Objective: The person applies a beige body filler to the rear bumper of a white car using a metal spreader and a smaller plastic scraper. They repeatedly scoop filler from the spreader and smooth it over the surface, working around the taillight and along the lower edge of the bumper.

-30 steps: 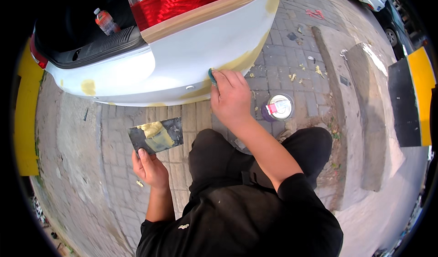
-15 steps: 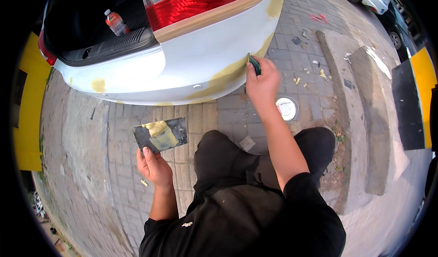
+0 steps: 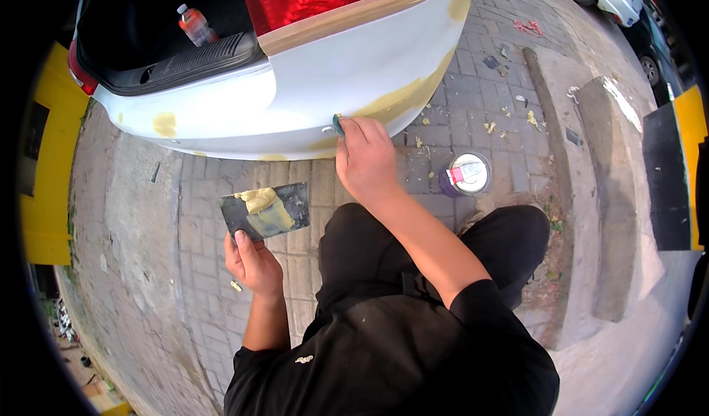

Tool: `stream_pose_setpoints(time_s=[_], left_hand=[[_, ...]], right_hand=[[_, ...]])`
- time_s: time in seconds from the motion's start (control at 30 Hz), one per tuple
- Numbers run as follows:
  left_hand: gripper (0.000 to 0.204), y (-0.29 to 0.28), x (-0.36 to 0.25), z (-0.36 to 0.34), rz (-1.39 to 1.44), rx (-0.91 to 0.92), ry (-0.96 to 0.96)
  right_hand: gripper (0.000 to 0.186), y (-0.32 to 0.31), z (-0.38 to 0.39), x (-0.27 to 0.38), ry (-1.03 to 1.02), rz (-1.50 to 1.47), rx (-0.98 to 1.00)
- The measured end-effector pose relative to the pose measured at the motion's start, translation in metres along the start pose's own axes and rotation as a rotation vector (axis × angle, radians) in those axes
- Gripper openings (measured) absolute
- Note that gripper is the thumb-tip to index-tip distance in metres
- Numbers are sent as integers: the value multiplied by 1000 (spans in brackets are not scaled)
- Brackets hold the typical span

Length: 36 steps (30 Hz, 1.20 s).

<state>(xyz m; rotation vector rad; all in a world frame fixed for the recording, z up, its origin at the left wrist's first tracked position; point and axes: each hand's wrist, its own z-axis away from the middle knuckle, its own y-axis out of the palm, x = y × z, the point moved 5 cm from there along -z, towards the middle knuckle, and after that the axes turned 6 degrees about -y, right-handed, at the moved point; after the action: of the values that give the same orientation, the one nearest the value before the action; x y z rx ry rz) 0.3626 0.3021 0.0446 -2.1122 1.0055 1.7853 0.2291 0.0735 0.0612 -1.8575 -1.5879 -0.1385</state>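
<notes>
My left hand [image 3: 255,266] grips a dark flat board [image 3: 297,203] by its near edge. On the board lies a lump of yellowish putty [image 3: 258,200] with a smeared patch below it. My right hand [image 3: 367,157] is closed round a small green spreader [image 3: 338,124], mostly hidden by the fingers. Its edge is against the lower part of a white car bumper [image 3: 317,84], close to a small round fitting. A band of yellowish putty [image 3: 402,100] runs along the bumper's lower right, and a smaller patch [image 3: 165,125] sits at the left.
A lidded can [image 3: 470,174] stands on the paving right of my right forearm. Putty scraps [image 3: 490,127] litter the bricks by a concrete kerb [image 3: 554,121]. A bottle [image 3: 196,26] lies in the open boot. Masking tape [image 3: 347,14] edges the red tail light [image 3: 317,1].
My right hand has moved left and toward me along the bumper with the spreader, from the right part of the putty band to near the round fitting. My left hand still holds the board.
</notes>
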Motion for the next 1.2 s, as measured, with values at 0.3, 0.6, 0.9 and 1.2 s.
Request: stream_pose_setpoints(time_s=[0.3,0.6,0.9,1.2], left_hand=[[33,-8,-7,4,-34,-19,20],[28,-1,-6,1,6,-36,17],[25,-6,-3,-3,-5,-27,21],[24,-10,3,-5,6,-22,-34]], right_hand=[[18,-52,14,-71,333,-155,-228],[29,-73,10,-169,689,-256,-440],[21,-63,1,-201,684,-326,-376],[20,-49,8,-194,602,-369,-363]])
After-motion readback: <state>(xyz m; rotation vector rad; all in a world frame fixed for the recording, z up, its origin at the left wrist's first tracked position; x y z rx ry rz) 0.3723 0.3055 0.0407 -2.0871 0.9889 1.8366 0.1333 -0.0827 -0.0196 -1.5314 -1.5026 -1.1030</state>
